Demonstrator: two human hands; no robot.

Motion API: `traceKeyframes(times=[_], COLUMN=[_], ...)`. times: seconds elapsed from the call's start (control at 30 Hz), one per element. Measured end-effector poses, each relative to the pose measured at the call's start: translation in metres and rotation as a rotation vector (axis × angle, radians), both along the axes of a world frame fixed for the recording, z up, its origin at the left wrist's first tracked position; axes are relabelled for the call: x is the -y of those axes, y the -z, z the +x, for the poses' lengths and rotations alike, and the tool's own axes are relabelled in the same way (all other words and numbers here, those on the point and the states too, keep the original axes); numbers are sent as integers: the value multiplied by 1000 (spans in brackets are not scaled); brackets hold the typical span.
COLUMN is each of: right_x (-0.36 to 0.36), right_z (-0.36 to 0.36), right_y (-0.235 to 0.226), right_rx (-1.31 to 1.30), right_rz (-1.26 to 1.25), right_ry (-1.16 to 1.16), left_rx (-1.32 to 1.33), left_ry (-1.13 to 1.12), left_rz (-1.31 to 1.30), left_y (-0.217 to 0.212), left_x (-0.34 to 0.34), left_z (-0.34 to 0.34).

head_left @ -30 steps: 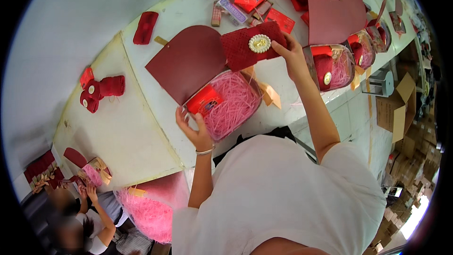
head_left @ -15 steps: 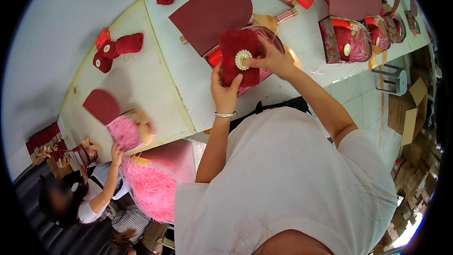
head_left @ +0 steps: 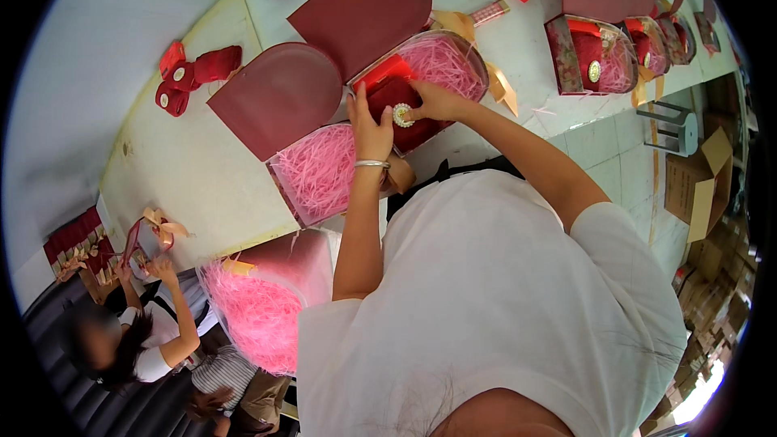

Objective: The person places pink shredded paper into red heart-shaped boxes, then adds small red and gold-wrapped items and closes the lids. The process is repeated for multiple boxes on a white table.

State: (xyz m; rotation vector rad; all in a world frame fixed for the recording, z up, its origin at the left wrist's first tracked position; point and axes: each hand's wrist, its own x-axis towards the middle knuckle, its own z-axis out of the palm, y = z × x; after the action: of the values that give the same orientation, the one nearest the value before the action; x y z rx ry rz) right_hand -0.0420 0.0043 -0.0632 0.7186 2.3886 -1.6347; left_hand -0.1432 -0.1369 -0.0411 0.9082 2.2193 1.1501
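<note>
Hands at a gift box. Left hand (head_left: 371, 125), bracelet at the wrist, has its fingers raised and lightly spread against the near edge of a dark red pouch (head_left: 398, 101); right hand (head_left: 433, 103) pinches the same pouch from the other side, fingertips closed beside its round gold medallion (head_left: 400, 116). The pouch lies half over the rim of a box (head_left: 441, 61) filled with pink shred, just beyond the hands, with a brighter red packet (head_left: 382, 74) touching it on the far side.

To seat the pouch well, it would seem best to keep both grips at its edges, hold it level with the medallion upward, and press it down evenly so the shred cushions it rather than spilling over the rim.

Nearer the body, under the left forearm, stands a second box (head_left: 316, 174) of shred with its rounded lid (head_left: 279, 97) open; a matching lid (head_left: 364, 8) rises beyond the hands. To the right, well apart, a filled box (head_left: 591, 57) stands on the table (head_left: 194, 178).

Hidden or unclear: the palm side of both hands, hence how firmly the left one actually grips; the lower part of the pouch behind the fingers; the medallion's pattern, too small to read. Items along the far table edge are cut off. A co-worker's hand (head_left: 166, 271), far to the left, handles ribbon; what it works on is indistinct.
</note>
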Motion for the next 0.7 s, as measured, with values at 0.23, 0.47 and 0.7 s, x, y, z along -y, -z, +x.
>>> traceKeyframes(times=[0.23,0.47,0.7], right_x=[-42,-153,-384], right_z=[70,128,135], right_y=[-18,-82,-130], right_rx=[-218,-420,-721], right_rz=[-65,179,619], right_ry=[629,845,907], left_rx=[-12,-2,148], left_ry=[2,140,184], left_rz=[-17,-62,-143], left_y=[14,10,10], left_x=[-16,-44,-51], left_z=[4,39,34])
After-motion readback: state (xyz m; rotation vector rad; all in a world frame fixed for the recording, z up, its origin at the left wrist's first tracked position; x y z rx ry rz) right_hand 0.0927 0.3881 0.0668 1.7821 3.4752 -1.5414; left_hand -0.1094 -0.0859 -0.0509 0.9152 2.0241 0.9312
